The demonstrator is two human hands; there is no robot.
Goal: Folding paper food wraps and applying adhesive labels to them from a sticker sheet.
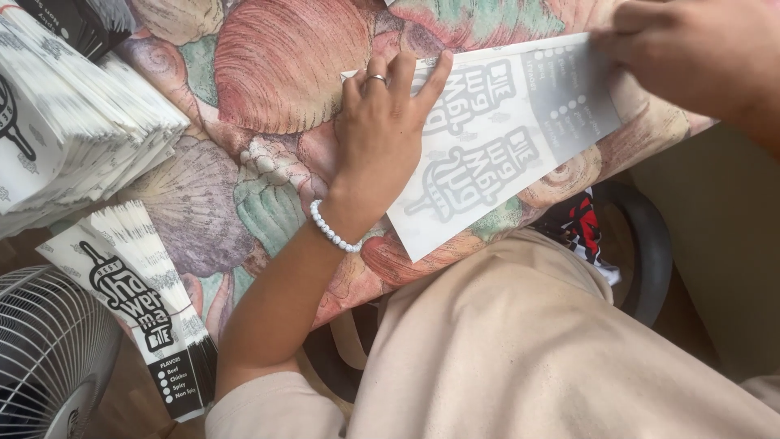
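the shell-print cloth (276, 73) covers the whole work surface, pinks n greens, and everything else sits relative to it. on its far left edge is a big fanned stack of folded white paper sleeves (73, 122) w/ black print. just below that, hanging off the cloth's lower-left edge, a smaller fanned bundle of the same sleeves (138, 301), black band at its end. a white fan grille (49, 358) shows off the cloth's lower-left corner. towards the cloth's right side lies one flat white paper sheet (496, 146), print showing faintly through it, its lower corner poking past the cloth's near edge. left hand (382, 130) lies flat on the cloth at the sheet's left edge, fingers spread n pressing down on the paper, ring on one finger, white bead bracelet (333, 230) at the wrist. right hand (691, 53) is at the sheet's far right end, over the cloth's right edge; fingers curled onto the paper, can't tell if it's pinching it or just pressing. beige clothing (528, 349) in the foreground, below the cloth.
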